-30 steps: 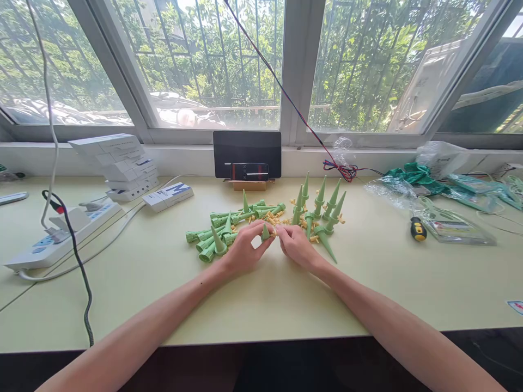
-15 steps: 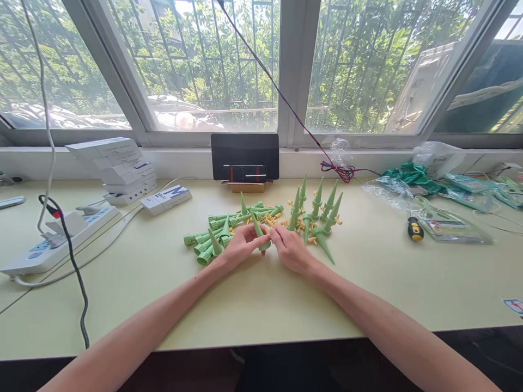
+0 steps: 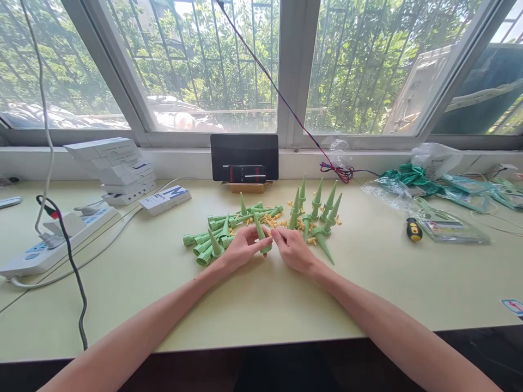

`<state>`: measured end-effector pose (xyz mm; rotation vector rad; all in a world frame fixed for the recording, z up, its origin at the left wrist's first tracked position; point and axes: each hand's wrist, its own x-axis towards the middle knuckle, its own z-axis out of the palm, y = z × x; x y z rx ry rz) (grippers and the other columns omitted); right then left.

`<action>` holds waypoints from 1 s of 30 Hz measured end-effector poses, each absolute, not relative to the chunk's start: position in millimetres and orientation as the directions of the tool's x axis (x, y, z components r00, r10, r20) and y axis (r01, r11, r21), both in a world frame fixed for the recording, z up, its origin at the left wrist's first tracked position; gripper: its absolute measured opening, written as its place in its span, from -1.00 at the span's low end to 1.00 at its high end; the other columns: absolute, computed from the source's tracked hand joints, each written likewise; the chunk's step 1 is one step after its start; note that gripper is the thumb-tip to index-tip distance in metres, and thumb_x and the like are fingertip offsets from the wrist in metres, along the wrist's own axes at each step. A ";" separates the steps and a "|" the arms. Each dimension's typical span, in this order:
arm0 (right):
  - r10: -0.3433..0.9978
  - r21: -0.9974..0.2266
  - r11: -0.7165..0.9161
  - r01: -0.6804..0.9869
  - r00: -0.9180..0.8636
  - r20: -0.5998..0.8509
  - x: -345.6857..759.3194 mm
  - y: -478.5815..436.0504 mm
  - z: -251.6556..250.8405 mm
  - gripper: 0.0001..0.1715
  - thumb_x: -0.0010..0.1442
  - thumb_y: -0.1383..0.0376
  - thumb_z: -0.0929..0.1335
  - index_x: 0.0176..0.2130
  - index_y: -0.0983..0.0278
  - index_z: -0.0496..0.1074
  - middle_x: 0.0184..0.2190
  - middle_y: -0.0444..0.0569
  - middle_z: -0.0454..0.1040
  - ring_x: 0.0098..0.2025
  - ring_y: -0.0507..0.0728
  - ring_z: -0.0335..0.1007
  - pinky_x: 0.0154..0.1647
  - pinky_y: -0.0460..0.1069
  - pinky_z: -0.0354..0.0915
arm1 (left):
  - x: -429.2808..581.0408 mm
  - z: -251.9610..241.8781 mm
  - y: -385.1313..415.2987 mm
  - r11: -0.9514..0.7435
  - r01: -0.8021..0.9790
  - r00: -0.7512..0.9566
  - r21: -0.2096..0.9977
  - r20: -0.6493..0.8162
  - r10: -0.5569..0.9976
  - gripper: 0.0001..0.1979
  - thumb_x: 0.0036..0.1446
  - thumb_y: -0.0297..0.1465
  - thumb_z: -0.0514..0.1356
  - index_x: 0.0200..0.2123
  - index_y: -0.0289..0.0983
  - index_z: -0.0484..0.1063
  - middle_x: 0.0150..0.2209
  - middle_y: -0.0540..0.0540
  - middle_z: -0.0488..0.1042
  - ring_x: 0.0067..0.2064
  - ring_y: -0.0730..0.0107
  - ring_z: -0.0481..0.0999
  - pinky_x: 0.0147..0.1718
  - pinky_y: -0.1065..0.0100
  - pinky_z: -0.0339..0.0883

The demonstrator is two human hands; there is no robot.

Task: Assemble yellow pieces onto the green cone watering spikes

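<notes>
My left hand (image 3: 244, 245) is closed around a green plastic watering spike (image 3: 260, 228), its point tilted up. Fingers of my right hand (image 3: 293, 249) are pinched against the spike's collar, on a small yellow valve (image 3: 269, 233) that is mostly hidden. To the left lie several green tubes (image 3: 203, 247) and loose spike cones (image 3: 216, 245). Behind my hands is a scatter of small yellow valves (image 3: 273, 219). Right of my right hand, several green spikes with yellow valves (image 3: 316, 200) stand point up, and one spike (image 3: 324, 247) lies tipped toward me.
A tablet and phone (image 3: 245, 157) lean on a stand at the back. White boxes (image 3: 122, 169) and a power strip (image 3: 57, 239) with cables are on the left. A yellow-black screwdriver (image 3: 414, 230) and plastic packaging (image 3: 449, 220) lie on the right.
The spike in my left hand has shifted slightly right and its point leans a little more to the left. Both hands stay together at its collar.
</notes>
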<state>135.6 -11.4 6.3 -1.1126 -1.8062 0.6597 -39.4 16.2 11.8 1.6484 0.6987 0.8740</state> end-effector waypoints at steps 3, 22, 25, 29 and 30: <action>0.891 -0.785 0.454 0.422 -0.195 0.411 136.0 -11.8 6.7 -0.54 0.39 0.12 0.13 -0.51 0.24 0.13 -0.57 -0.17 0.15 -0.50 0.02 0.01 -0.45 -0.04 -0.04 | -38.9 7.9 16.8 -0.349 0.031 0.540 0.936 0.278 0.794 -0.72 0.18 -0.21 0.27 -0.21 -0.32 0.48 -0.25 -0.12 0.50 -0.26 0.35 0.49 -0.30 0.32 0.47; 0.929 -0.848 0.369 0.380 -0.128 0.347 132.3 -8.9 5.9 -0.50 0.34 0.11 0.15 -0.56 0.23 -0.06 -0.61 -0.20 -0.05 -0.53 0.01 -0.12 -0.48 -0.03 -0.11 | -35.8 5.7 15.4 -0.834 0.234 0.504 0.500 0.671 0.543 -0.95 0.24 -0.49 0.18 -0.26 -0.24 0.42 -0.22 -0.10 0.53 -0.17 0.34 0.51 -0.12 0.28 0.38; 0.935 -0.868 0.355 0.347 -0.124 0.333 131.9 -8.5 4.1 -0.50 0.34 0.09 0.15 -0.55 0.22 -0.04 -0.61 -0.20 -0.04 -0.52 0.01 -0.12 -0.48 -0.03 -0.10 | -35.7 5.2 15.5 -0.820 0.239 0.495 0.520 0.661 0.563 -0.96 0.24 -0.46 0.18 -0.28 -0.25 0.43 -0.25 -0.10 0.52 -0.18 0.33 0.50 -0.14 0.27 0.39; 0.943 -0.879 0.334 0.341 -0.121 0.311 132.4 -7.9 2.5 -0.51 0.35 0.07 0.15 -0.54 0.23 0.01 -0.60 -0.20 0.01 -0.52 0.01 -0.08 -0.48 -0.04 -0.09 | -35.5 2.5 16.3 -0.725 0.249 0.469 0.642 0.575 0.670 -0.93 0.24 -0.39 0.19 -0.25 -0.26 0.45 -0.26 -0.10 0.50 -0.19 0.33 0.49 -0.21 0.32 0.43; 0.944 -0.879 0.331 0.344 -0.119 0.308 132.6 -7.9 2.5 -0.51 0.35 0.07 0.15 -0.54 0.23 0.02 -0.60 -0.19 0.02 -0.52 0.01 -0.08 -0.48 -0.04 -0.09 | -35.4 1.9 16.5 -0.694 0.241 0.463 0.678 0.548 0.697 -0.91 0.24 -0.36 0.20 -0.23 -0.26 0.45 -0.26 -0.10 0.50 -0.18 0.33 0.49 -0.22 0.33 0.43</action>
